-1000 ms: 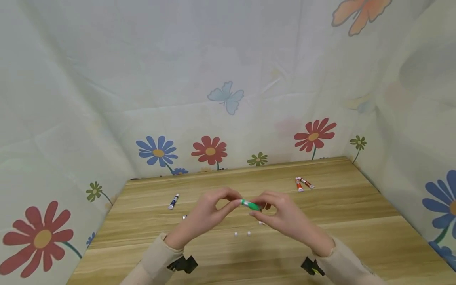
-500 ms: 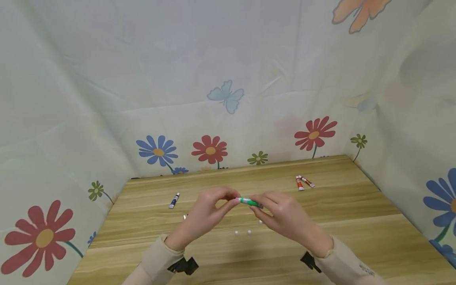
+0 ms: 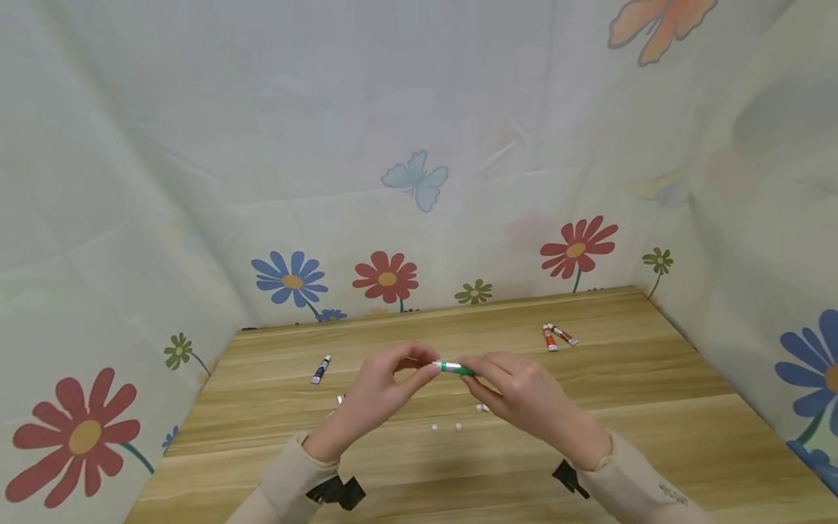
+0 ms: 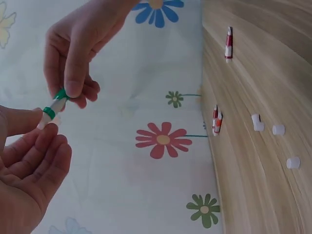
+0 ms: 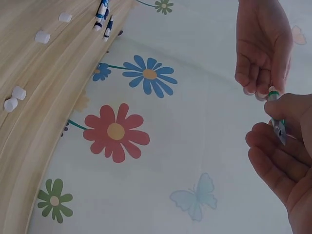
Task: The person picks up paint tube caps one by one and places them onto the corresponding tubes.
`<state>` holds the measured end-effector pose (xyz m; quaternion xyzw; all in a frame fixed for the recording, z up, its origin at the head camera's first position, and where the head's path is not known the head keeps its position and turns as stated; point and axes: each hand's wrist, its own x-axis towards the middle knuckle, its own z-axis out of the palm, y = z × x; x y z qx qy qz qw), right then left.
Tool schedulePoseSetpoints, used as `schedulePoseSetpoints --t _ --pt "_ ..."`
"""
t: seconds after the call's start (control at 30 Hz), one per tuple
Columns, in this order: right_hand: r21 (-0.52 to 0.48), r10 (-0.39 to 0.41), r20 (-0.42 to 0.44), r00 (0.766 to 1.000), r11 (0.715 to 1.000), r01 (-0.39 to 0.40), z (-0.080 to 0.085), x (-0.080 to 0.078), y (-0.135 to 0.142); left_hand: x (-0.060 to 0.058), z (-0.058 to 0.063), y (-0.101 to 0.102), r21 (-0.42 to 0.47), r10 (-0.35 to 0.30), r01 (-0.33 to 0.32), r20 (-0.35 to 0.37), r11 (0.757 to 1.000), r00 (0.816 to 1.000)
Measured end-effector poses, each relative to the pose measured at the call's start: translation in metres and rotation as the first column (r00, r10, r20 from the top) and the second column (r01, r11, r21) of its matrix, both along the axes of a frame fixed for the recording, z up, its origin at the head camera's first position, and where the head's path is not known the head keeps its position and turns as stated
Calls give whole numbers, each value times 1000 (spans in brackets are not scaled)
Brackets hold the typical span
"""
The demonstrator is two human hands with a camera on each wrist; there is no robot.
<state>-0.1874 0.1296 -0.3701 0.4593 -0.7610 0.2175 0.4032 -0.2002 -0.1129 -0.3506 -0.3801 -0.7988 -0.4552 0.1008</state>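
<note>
A small green-and-silver paint tube [image 3: 453, 367] is held up above the table between the two hands. My left hand [image 3: 376, 389] pinches its white-capped end between thumb and index finger, the other fingers curving loosely below in the left wrist view. Thumb and fingers of my right hand [image 3: 527, 389] grip the green body toward the other end. The flat crimped end of the tube [image 5: 279, 130] shows past the right fingers in the right wrist view. The cap [image 5: 272, 89] is partly covered by the left fingertips.
Several small white caps [image 3: 458, 426] lie on the wooden table [image 3: 419, 480] below the hands. An orange-red tube [image 3: 550, 338] and a red tube [image 3: 564, 335] lie at the back right. At left is a dark blue tube [image 3: 321, 370]. A flowered cloth [image 3: 419, 109] hangs around the table.
The tube has turned to lie more level, and more of its silver band shows. The right fingers have shifted slightly along its body. The left hand has barely moved.
</note>
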Motion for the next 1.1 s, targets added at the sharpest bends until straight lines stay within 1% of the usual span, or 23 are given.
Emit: schedulePoseSetpoints --t 0.03,0.1,0.17,0.27,0.37,0.5,0.57,0.7,0.87,1.0,1.1 --pt "-2 -13 -7 1000 1000 13 0 0 0 0 0 0 5 10 -11 65 1000 998" --pt "-9 -28 -12 1000 1000 28 -1 1 0 1 2 0 9 24 -26 164 1000 986" --pt "-13 -34 -12 999 999 34 -1 1 -1 1 3 0 1 35 -36 219 999 975" --pt "-10 -44 -22 999 999 44 -2 1 -1 2 5 1 -8 47 -47 252 999 967" --pt "16 -73 -58 996 997 74 -3 0 -2 2 3 2 -11 61 -61 243 998 968" --pt "59 -115 -128 985 991 124 -5 -1 -3 3 3 4 -16 88 -87 190 996 978" --pt "72 -123 -145 982 988 134 -6 -1 -4 4 4 5 -17 101 -99 173 995 980" --pt "74 -117 -102 988 989 124 -7 -2 -4 3 3 5 -8 103 -103 162 995 981" --pt "32 -80 -19 997 996 80 -8 -5 -2 2 1 5 3 96 -97 138 995 986" --pt "3 -69 11 998 998 69 -9 -6 -1 1 0 5 12 100 -102 123 995 987" --pt "-5 -80 25 996 997 80 -9 -7 1 -1 -1 5 17 119 -122 123 992 985"
